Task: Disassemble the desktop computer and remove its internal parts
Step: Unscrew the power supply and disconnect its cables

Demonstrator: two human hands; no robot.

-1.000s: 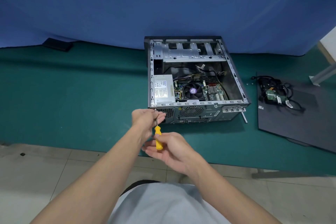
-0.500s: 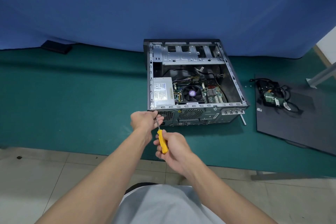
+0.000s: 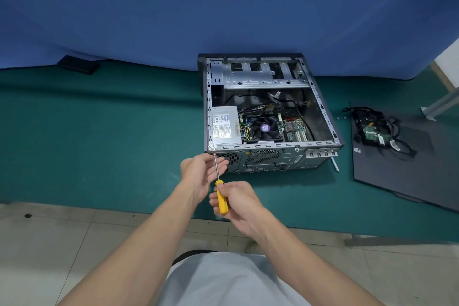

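Change in grip: over the last 1 s my right hand (image 3: 241, 208) goes from cradling the yellow handle on loose fingers to wrapping it firmly.
Change in guide: my left hand (image 3: 201, 171) relaxes from a closed hold near the tip; its fingers now lie cupped behind the bare shaft, touching it.
Screwdriver (image 3: 221, 197): the tip sits at the rear upper-left corner of the computer case (image 3: 273, 146), just below a corner screw.
Meaning: I judge the tool seated and turning about to start, probably on a power-supply screw; no internal part comes out in this step.
Case, location: on the green mat (image 3: 99, 136), open side up, rear toward me.
Case, contents: power supply (image 3: 226, 129) at the left wall, CPU fan (image 3: 264, 128) beside it, motherboard (image 3: 294, 129) to the right, bare drive cage (image 3: 260, 77) at the far end.
Side panel (image 3: 409, 176): flat on the mat, well apart from the case, carrying 1 cable bundle (image 3: 377, 129).
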